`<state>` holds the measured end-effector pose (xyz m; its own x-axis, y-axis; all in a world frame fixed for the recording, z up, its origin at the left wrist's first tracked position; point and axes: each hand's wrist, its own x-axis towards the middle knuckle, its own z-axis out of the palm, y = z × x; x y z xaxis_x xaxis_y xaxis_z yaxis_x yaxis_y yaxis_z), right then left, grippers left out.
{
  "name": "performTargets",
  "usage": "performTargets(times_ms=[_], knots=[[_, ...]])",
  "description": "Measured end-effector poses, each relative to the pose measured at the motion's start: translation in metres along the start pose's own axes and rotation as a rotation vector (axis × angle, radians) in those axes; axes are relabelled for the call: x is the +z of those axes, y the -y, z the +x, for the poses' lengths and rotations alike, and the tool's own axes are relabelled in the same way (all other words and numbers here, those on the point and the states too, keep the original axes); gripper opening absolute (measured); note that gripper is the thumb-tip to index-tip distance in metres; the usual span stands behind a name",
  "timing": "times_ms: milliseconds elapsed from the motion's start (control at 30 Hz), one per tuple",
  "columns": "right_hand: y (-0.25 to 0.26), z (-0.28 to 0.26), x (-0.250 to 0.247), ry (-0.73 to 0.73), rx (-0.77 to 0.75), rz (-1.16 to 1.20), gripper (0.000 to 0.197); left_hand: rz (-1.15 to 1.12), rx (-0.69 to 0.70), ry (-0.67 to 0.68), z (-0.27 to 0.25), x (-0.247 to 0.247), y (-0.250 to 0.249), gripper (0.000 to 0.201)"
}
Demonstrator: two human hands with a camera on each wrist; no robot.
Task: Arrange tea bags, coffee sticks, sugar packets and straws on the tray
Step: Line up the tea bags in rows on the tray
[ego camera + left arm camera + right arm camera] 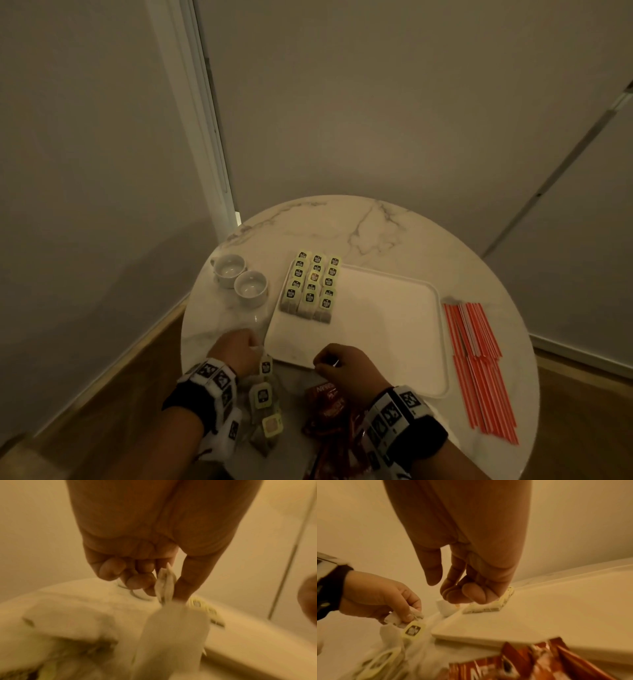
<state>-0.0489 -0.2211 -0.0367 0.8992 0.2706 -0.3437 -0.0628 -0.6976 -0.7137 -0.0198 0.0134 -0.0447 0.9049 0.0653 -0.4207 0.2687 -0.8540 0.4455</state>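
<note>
A white tray [394, 325] lies on the round marble table [342, 226], with three columns of green-tagged tea bags [311, 284] at its far left corner. My left hand [239, 346] hovers just left of the tray's near corner and pinches a tea bag [165, 580] between thumb and fingers, its tag [412, 630] dangling. Below it lies a loose pile of tea bags [263, 397]. My right hand [337, 363] hangs over the tray's near edge with fingers curled in; I see nothing in it. Red coffee sticks [325, 401] lie under that wrist.
Two white cups [239, 279] stand left of the tray. Several red straws [479, 359] lie in a bundle along the tray's right side. Walls close in behind the table, and wooden floor shows past its left and right edges.
</note>
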Motion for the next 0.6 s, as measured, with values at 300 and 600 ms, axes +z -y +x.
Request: performTargets(times_ms=[300,600], knots=[[0.067,-0.007,-0.036,-0.142,-0.182,0.589,0.015,-1.139,0.253,-0.090,-0.049,-0.046,-0.072,0.011],[0.091,-0.019,-0.071,-0.435,-0.295,0.725,0.012,-1.102,0.451,-0.130,-0.065,-0.043,-0.109,0.017]])
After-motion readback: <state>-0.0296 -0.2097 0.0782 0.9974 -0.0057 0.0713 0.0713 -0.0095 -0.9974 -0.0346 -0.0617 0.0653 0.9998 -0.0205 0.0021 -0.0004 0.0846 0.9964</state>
